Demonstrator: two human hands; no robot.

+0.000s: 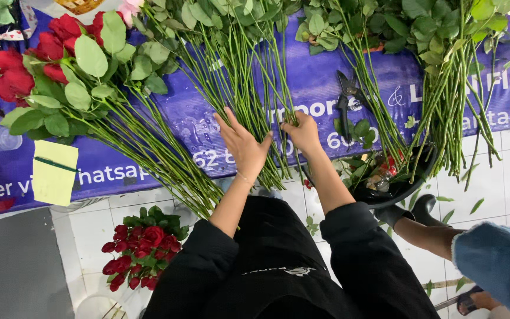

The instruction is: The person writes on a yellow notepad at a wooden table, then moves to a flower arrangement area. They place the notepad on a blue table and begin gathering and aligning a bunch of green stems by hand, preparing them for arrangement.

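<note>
My left hand (pixel 243 145) lies flat and spread on a bundle of long green rose stems (pixel 237 77) laid across a blue printed banner (pixel 314 82). My right hand (pixel 302 133) is closed around a few stems of the same bundle, just right of the left hand. Both arms wear black sleeves pushed up. Black pruning shears (pixel 345 97) lie on the banner right of my right hand.
Red roses with leaves (pixel 48 65) lie at the left, more stems (pixel 450 88) at the right. A bunch of red roses (pixel 140 248) stands in a white bucket on the tiled floor. A yellow note with a pen (pixel 54 171) lies at left. Another person's leg (pixel 432 236) and black bowl (pixel 396 192) are at right.
</note>
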